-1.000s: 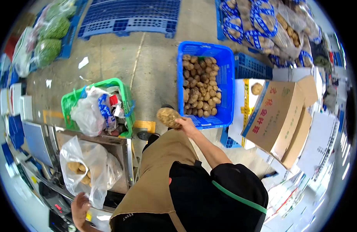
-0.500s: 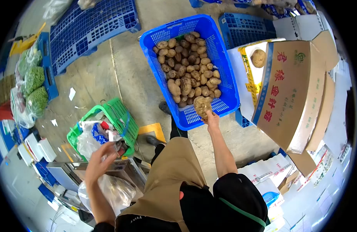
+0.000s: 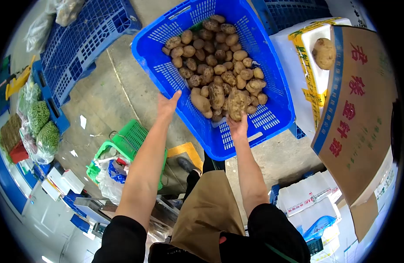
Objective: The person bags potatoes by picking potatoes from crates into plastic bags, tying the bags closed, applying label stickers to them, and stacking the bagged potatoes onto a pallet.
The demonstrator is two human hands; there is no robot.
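A blue crate (image 3: 278, 83) of potatoes (image 3: 210, 61) stands on the floor in front of me. My right hand (image 3: 238, 126) is inside its near end, fingers round a large brown potato (image 3: 238, 105), which lies against the others. My left hand (image 3: 167, 105) is at the crate's left side, the thumb up by the rim; its other fingers are mostly hidden, so I cannot tell whether they grip the rim.
A cardboard box (image 3: 357, 114) and a white foam box (image 3: 298, 65) with one potato (image 3: 324, 53) on it stand at right. At lower left is a green basket (image 3: 129, 140) of bags. Blue pallets (image 3: 86, 48) lie at upper left.
The view has come closer to the crate. My right hand has carried the large potato from outside the crate into it. My left hand has moved from the plastic bag to the crate's left side.
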